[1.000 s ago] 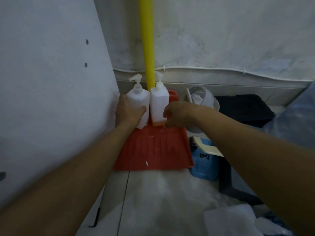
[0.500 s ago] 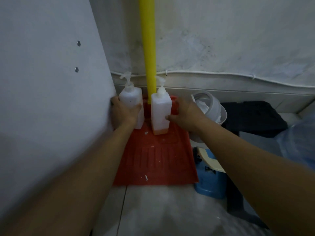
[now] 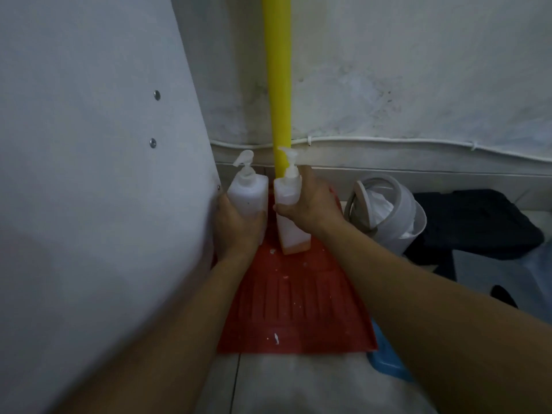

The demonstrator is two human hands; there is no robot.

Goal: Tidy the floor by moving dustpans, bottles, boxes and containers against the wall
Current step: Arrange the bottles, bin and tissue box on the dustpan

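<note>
Gripping one white pump bottle each, the left hand (image 3: 236, 225) curls round the left bottle (image 3: 249, 194) beside the grey panel (image 3: 89, 174), and the right hand (image 3: 310, 201) wraps the right bottle (image 3: 288, 204). Both bottles stand upright on the red dustpan (image 3: 295, 300), whose yellow handle (image 3: 278, 85) rises between them at the wall (image 3: 403, 70); a white bin (image 3: 394, 210) lies tipped just right of the dustpan

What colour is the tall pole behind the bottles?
Bright yellow. The pole shows best in the head view.
</note>
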